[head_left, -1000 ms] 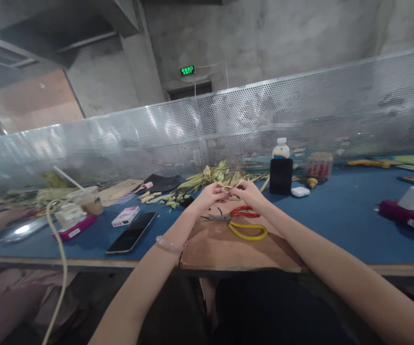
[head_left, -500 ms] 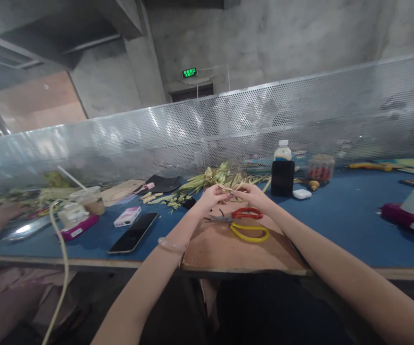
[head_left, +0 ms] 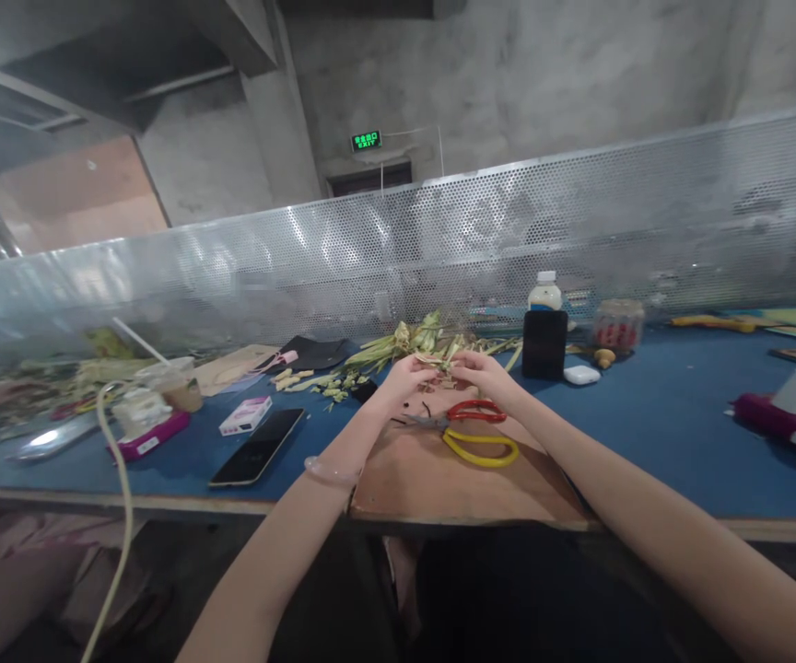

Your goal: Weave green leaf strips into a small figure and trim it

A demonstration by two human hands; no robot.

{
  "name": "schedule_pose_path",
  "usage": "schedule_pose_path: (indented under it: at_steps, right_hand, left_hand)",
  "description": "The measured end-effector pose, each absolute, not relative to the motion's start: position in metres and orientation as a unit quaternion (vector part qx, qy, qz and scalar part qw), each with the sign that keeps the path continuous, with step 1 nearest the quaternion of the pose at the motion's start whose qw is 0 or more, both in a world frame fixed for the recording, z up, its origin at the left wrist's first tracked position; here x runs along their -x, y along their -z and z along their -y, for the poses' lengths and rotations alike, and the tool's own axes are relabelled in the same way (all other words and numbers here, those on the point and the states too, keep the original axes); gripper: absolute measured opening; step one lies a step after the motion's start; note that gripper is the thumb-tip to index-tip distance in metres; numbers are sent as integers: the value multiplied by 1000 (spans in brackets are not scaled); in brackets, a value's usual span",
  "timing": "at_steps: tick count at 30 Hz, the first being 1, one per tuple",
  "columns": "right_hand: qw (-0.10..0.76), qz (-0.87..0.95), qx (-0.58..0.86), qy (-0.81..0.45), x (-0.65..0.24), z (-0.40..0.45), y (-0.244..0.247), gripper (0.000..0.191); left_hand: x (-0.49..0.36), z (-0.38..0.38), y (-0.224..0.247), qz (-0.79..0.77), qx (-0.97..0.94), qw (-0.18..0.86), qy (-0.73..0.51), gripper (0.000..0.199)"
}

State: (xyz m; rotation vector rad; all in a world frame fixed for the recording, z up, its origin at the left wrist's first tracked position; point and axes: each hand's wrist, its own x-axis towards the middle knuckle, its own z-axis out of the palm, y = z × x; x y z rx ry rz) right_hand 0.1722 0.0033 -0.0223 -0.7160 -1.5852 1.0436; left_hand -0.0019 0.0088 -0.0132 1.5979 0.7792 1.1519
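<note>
My left hand (head_left: 408, 378) and my right hand (head_left: 482, 373) meet over the far end of a brown board. Their fingers are closed around a small, pale green-yellow plant piece (head_left: 432, 359), one hand at each side of it; its exact kind is too small to tell. Just behind it spreads a heap of dried plant stalks and leaves (head_left: 398, 343). Scissors (head_left: 479, 449) with one red and one yellow handle lie on the board (head_left: 404, 483), nearer me than my hands. Small dark scraps are scattered by the blades.
To the left are a phone (head_left: 260, 447), a pink-and-white box (head_left: 246, 416), a purple tissue pack (head_left: 156, 436) and a drink cup (head_left: 177, 385). Rightward stand a black upright object (head_left: 544, 344), a bottle (head_left: 545, 291), a white earbud case (head_left: 581, 375) and a jar (head_left: 617, 325). A cable (head_left: 122, 497) hangs at left.
My fingers have shifted slightly around the plant piece, and my hands stay in the same place. Another person's hands at the far left have gone out of view.
</note>
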Motion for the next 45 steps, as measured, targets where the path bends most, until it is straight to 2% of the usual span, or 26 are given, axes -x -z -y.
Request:
schedule_pose_path:
  at_steps: [10, 23, 28, 33, 41, 45]
  right_hand:
    - [535, 652, 296, -448, -174, -6, 20, 33]
    - [521, 660, 277, -465, -174, -7, 23, 31]
    - [514, 660, 272, -475, -173, -1, 20, 34]
    - [513, 650, 263, -496, -170, 0, 19, 29]
    - [499, 680, 253, -474, -169, -6, 24, 39]
    - [493, 697, 266, -446, -170, -5, 23, 37]
  left_hand:
    - [-1, -6, 10, -325, -639, 495, -490, 24]
    - [1, -5, 10, -306, -674, 455, -494, 33]
    - [2, -7, 10, -312, -679, 449, -491, 32]
    - [1, -6, 8, -318, -681, 440, -491, 29]
    - [2, -5, 10, -309, -704, 438, -466, 35]
    - [2, -8, 12, -321, -704, 424, -471, 33]
